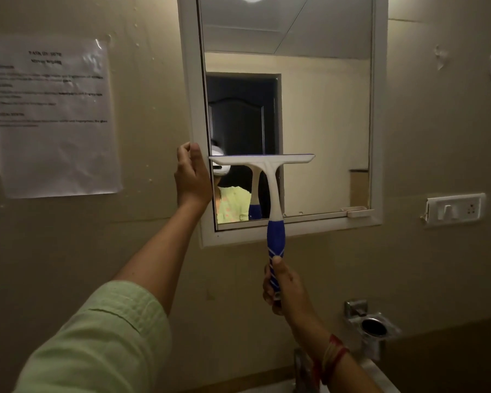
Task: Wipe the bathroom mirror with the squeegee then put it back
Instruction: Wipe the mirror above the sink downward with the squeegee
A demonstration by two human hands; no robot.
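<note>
You are doing the wiping step, and putting it back is not yet done. Your right hand [284, 287] is wrapping its fingers and thumb tight round the low blue end of the squeegee [274, 194]. The white blade is lying flat across the low left part of the mirror [323, 123]. Your left hand [192, 177] is holding the left edge of the frame [377, 109], fingers curled round it, just beside the blade's left tip. I think the next move is asking you to pull the blade straight down, pressing evenly. There is only a little glass below the blade, so the bottom of the frame is stopping you soon. To the right there is lots of open glass for more strokes. A metal holder [373, 326] is sticking out of the wall near your right wrist, so mind it when pulling down.
</note>
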